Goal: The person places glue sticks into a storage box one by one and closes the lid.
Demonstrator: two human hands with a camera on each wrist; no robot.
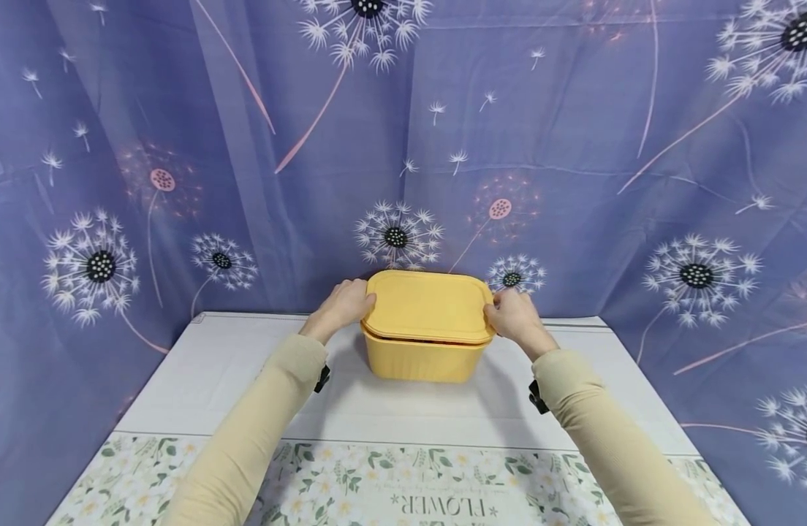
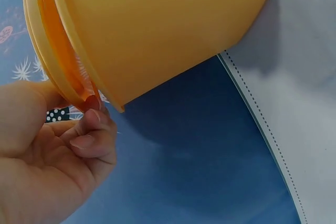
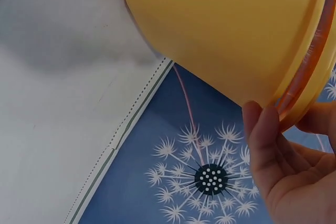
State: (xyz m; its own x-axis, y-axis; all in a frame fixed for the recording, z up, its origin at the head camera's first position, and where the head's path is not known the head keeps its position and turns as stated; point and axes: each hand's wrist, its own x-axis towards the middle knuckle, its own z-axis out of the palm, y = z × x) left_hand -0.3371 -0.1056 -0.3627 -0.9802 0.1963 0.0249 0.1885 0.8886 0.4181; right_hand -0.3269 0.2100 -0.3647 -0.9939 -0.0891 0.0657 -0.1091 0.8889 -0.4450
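A yellow storage box (image 1: 425, 363) stands near the back of the table. Its yellow lid (image 1: 430, 305) sits over the top, with a narrow dark gap showing along the front rim. At the lid's left end, my left hand (image 1: 346, 303) grips the edge, thumb on top and fingers curled beneath. My right hand (image 1: 514, 315) holds the opposite end in the same way. Both wrist views show the lid (image 2: 39, 35) apart from the box rim, with fingertips (image 3: 269, 121) in the gap. What lies inside the box is hidden.
The table carries a white cloth (image 1: 245, 380) with a floral printed strip (image 1: 403, 482) along the front. Directly behind the box hangs a blue-purple dandelion curtain (image 1: 311, 183), which also runs along both sides.
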